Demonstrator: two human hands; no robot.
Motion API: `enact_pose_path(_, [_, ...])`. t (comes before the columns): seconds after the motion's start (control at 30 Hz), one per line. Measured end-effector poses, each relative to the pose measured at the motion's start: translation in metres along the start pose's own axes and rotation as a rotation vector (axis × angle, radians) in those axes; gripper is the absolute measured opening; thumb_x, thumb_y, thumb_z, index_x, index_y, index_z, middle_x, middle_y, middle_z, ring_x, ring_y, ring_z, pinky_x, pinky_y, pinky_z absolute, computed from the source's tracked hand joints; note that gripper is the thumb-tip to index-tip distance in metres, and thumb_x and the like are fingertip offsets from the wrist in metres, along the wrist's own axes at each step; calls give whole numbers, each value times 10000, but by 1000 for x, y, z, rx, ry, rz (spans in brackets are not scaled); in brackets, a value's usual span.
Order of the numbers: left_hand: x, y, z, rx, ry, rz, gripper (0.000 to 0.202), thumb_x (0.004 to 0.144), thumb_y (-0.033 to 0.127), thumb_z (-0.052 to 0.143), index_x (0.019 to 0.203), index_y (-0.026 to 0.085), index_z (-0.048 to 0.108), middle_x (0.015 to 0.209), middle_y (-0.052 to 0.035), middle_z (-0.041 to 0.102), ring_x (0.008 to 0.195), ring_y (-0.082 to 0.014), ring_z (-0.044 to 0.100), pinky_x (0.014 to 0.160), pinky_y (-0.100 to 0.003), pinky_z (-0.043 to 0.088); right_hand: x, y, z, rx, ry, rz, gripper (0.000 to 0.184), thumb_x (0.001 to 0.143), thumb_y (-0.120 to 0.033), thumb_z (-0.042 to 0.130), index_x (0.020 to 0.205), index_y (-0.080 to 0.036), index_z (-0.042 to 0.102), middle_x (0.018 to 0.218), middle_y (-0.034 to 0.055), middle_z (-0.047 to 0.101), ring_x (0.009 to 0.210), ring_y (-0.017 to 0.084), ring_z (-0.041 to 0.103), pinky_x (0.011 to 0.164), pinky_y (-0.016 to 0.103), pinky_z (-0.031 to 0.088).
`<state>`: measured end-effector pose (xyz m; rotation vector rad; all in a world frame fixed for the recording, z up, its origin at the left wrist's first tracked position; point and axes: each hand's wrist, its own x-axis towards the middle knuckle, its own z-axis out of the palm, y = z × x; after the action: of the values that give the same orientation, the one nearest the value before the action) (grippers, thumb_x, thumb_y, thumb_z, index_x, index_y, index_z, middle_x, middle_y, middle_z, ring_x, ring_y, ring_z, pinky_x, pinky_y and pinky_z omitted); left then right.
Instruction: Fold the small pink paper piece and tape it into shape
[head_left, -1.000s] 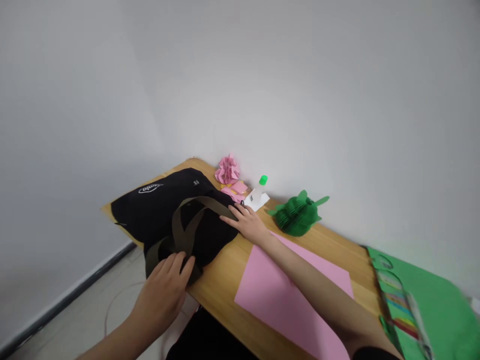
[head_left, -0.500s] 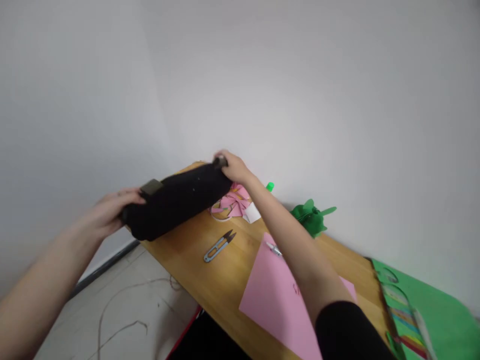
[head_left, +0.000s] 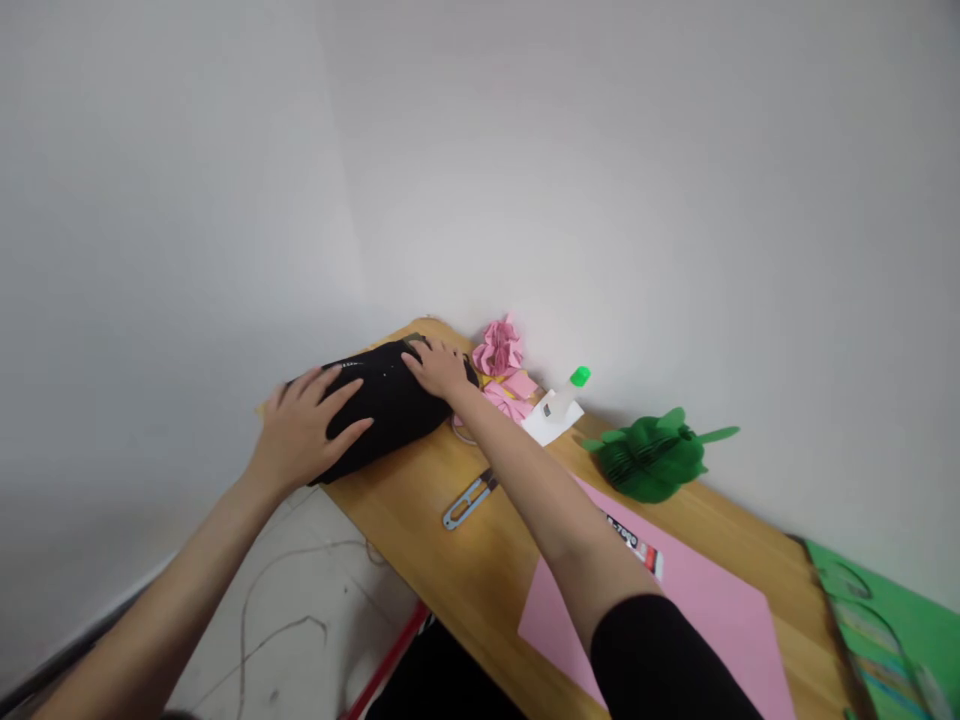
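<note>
A black bag [head_left: 390, 410] lies folded into a compact roll at the far left corner of the wooden table [head_left: 465, 580]. My left hand [head_left: 304, 435] lies flat on its near left end with fingers spread. My right hand [head_left: 439, 368] presses flat on the far right end of the bag, fingers stretched out. Neither hand grips anything.
Beside the bag lie a pink paper flower [head_left: 497, 348], pink scraps, a glue bottle with a green cap [head_left: 564, 393] and thread snips [head_left: 469, 499]. A green paper ornament [head_left: 654, 460], a pink sheet [head_left: 697, 610], a small tube [head_left: 634, 540] and green sheets [head_left: 885, 620] fill the right side.
The bag was spread open with its straps showing, then lifted and folded up. Now it rests rolled at the corner with both hands laid flat on it. The snips became visible.
</note>
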<state>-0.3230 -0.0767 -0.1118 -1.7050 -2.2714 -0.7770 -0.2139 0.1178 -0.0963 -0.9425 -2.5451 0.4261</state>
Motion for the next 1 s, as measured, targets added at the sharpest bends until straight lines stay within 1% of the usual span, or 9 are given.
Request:
enact_pose_path(0.07, [1, -10, 16, -6, -55, -20, 553, 858, 558, 439, 1166, 160, 668, 1366, -179, 571, 1326, -404, 458, 1098, -584, 357, -4, 3, -16, 34, 38, 55, 387, 927, -389, 584, 1251, -178, 573, 1328, 102, 567, 1199, 256, 559, 1017, 513, 454])
enact_pose_path(0.17, [-2, -22, 31, -14, -66, -68, 518, 886, 525, 444, 1242, 190, 615, 1463, -151, 482, 1378, -367, 404, 1128, -553, 334, -27, 21, -40, 66, 112, 234, 391, 950, -369, 544, 1288, -172, 534, 1343, 111, 543, 1216, 263, 543, 1009, 513, 459])
enact_pose_path(0.3, [-5, -21, 31, -33, -63, -107, 495, 897, 504, 458, 1268, 205, 594, 1481, -140, 457, 1392, -338, 391, 1153, -515, 309, -65, 47, -43, 140, -1, 399, 326, 943, -383, 561, 1179, -159, 591, 1129, 79, 644, 964, 192, 647, 842, 410, 557])
enact_pose_path(0.4, [-5, -17, 28, -27, -43, -118, 481, 898, 493, 455, 1246, 198, 604, 1457, -151, 475, 1372, -336, 417, 1149, -505, 321, -73, 46, -24, 224, -48, 370, 321, 938, -355, 578, 1187, -152, 585, 1110, 73, 648, 915, 174, 655, 789, 373, 571])
enact_pose_path(0.57, [-2, -11, 27, 62, -22, -131, 482, 926, 469, 394, 1265, 188, 588, 1404, -167, 504, 1325, -331, 471, 1099, -501, 389, -49, 22, -10, 313, 34, 287, 386, 931, -340, 586, 1278, -175, 543, 1303, 104, 571, 1125, 239, 599, 929, 466, 526])
enact_pose_path(0.67, [5, -2, 22, 149, -31, -150, 504, 927, 499, 375, 1211, 176, 638, 1345, -196, 530, 1281, -378, 486, 1048, -552, 410, -43, 16, -14, 312, 20, 298, 410, 924, -339, 597, 1296, -179, 531, 1318, 107, 559, 1133, 246, 593, 933, 476, 523])
enact_pose_path(0.8, [33, 11, 8, 233, -70, -107, 473, 936, 445, 379, 1135, 151, 692, 1286, -215, 566, 1232, -402, 493, 1006, -564, 415, -58, 19, -21, 294, -36, 278, 400, 923, -341, 600, 1283, -179, 541, 1302, 104, 569, 1119, 241, 599, 926, 469, 527])
enact_pose_path(0.9, [60, 13, 1, 256, -212, -7, 378, 914, 292, 419, 1122, 145, 698, 1148, -184, 660, 1121, -362, 582, 949, -499, 468, -78, 26, -34, 290, -47, 234, 383, 921, -344, 602, 1261, -172, 556, 1281, 100, 582, 1111, 236, 603, 929, 468, 524])
enact_pose_path(1.0, [79, 11, 2, 294, -330, 70, 287, 906, 221, 466, 1061, 165, 701, 1129, -150, 675, 1099, -320, 612, 928, -448, 488, -99, 39, -58, 302, -13, 208, 355, 921, -343, 602, 1228, -165, 573, 1231, 92, 607, 1078, 225, 615, 915, 455, 528])
